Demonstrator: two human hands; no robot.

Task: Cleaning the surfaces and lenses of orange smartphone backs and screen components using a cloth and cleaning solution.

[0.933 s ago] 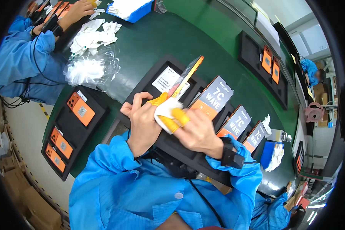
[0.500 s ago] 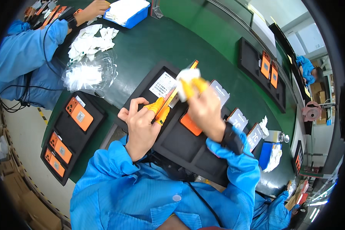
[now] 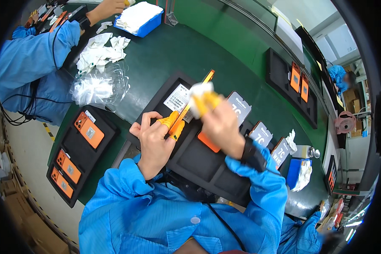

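My left hand (image 3: 150, 142), with yellow finger covers, grips an orange phone (image 3: 208, 77) that is tilted up edge-on over a black foam tray (image 3: 199, 163). Against the phone's side my right hand (image 3: 223, 127), slightly smeared by motion, pinches a folded white cloth (image 3: 200, 89) with yellow-covered fingers. Behind the phone lies a white printed label sheet (image 3: 176, 96) in the tray. Another orange phone (image 3: 208, 142) lies in a compartment, partly hidden by my right hand. Phones with grey printed film (image 3: 240, 106) stand along the tray's far right edge.
At left, a black tray (image 3: 78, 158) holds orange phones. Beyond it lie clear plastic pieces (image 3: 98, 89), crumpled white cloths (image 3: 99, 53) and a blue bin of cloths (image 3: 150, 28), near a co-worker's arm. Another blue bin (image 3: 295, 169) and tray (image 3: 279, 80) are at right.
The phone in my left hand and the cloth in my right have shifted slightly left, the cloth still against the phone. At the upper left, the co-worker's hand has risen a little.
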